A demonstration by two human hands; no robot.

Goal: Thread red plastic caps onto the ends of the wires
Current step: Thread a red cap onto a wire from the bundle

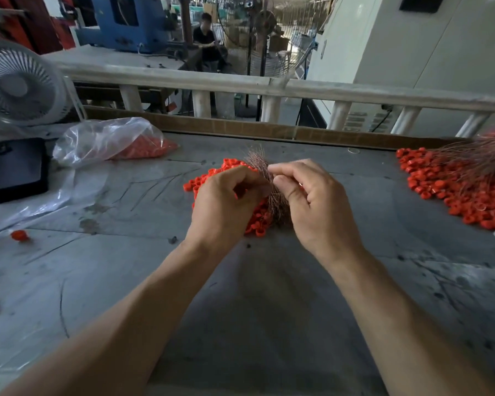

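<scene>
The left hand [226, 201] is curled, its fingers and thumb closed against the near-left side of a bundle of thin coppery-brown wires [265, 178] (whether a cap sits inside that curl cannot be told). The right hand [312, 201] meets it from the other side, thumb and forefinger pinching the same bundle near its middle, the remaining fingers loosely bent. The bundle stands between the two hands, its long axis running from the table up and away from the person — the free tips fan out above the fingers toward the far edge, and the lower part drops behind the hands. Directly under and to the left of the hands lies a loose heap of small red ring-shaped plastic caps [203, 180], touching the base of the bundle. All of this rests on a scuffed grey worktable [255, 295]. Further right, well apart, a second spread of red caps [452, 195] lies with more thin brown wires [475, 158] across it, their ends pointing left. To the far left sit a clear plastic bag holding red caps [109, 141], a dark flat phone [16, 170], a white table fan [17, 87] — and one stray red cap [19, 235] near the table's left edge.
</scene>
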